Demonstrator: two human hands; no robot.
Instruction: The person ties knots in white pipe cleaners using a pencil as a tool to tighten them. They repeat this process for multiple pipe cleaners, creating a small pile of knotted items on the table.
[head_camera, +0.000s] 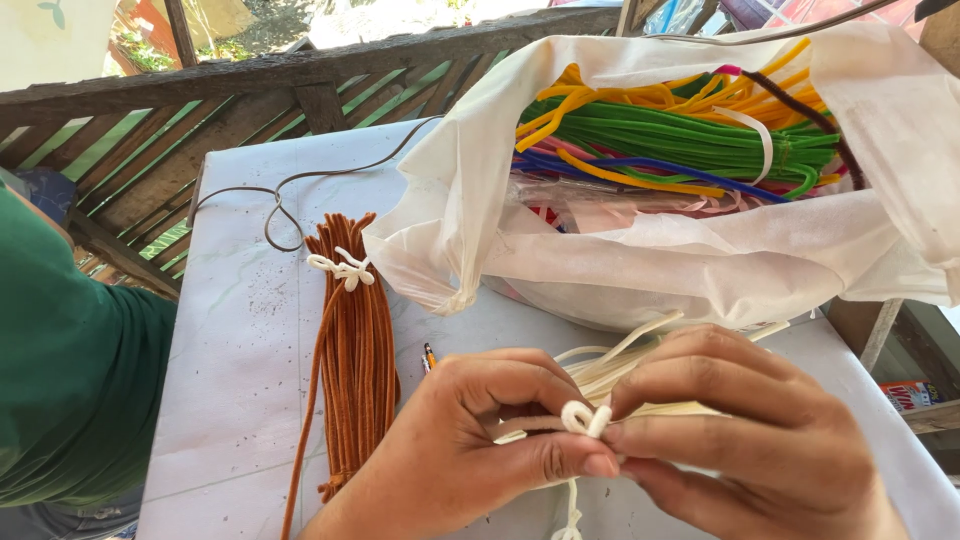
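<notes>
View from above of a white tabletop (240, 330), faintly marked and speckled, set against a weathered wooden railing (300, 70) with green slats beneath it; sunlit ground shows beyond the rail. A thin grey cord (290, 195) loops across the far part of the tabletop. Left of centre lies a bundle of brown pipe cleaners (355, 350), bound near its upper end by a white tie (342, 268). A small pencil tip (429, 356) shows just beside this bundle. Behind the hands stands an open white plastic bag (700, 260) filled with green, yellow, blue and pink pipe cleaners (680, 130); the bag covers much of the right side of the tabletop. At the lower edge, the left hand (470, 440) and the right hand (760, 440) meet over a bundle of white pipe cleaners (610, 370); the fingers of both hands pinch a white twisted loop (585, 417) between thumb and forefinger. A green sleeve (70, 370) of another person occupies the left margin.
</notes>
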